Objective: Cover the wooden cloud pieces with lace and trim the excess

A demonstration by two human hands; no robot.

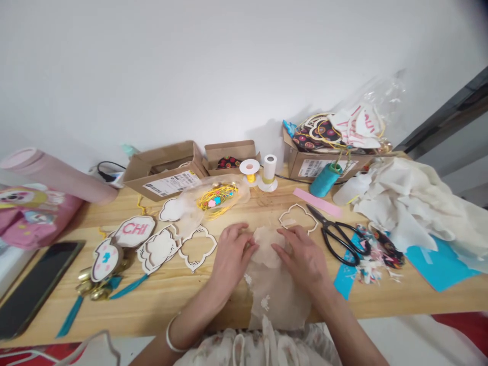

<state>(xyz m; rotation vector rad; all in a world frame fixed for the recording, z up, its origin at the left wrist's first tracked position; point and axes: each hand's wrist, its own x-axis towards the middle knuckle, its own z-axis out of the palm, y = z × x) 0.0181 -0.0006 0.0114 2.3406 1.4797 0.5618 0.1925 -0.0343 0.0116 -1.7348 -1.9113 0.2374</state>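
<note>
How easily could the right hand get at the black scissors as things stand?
Probably easily, yes: the scissors lie close by the right hand, on its right, with nothing seen between. Its fingers are at the pale cloth piece, though, so they'd likely leave that first.

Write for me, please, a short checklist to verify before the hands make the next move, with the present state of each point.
1. Both hands at the work: ok. The left hand and right hand have fingers at opposite edges of the small cream piece.
2. Grip firm on both edges: cannot tell.
3. Sheer cloth within reach: ok, it lies between the forearms.
4. Scissors laid down, apart from the hands: ok, to the right of the right hand.
5. Scraps gathered away: not ok, they lie loose beside the scissors' handles.
6. Outline frame free of the right hand: cannot tell, it lies just beyond the fingers.
</note>
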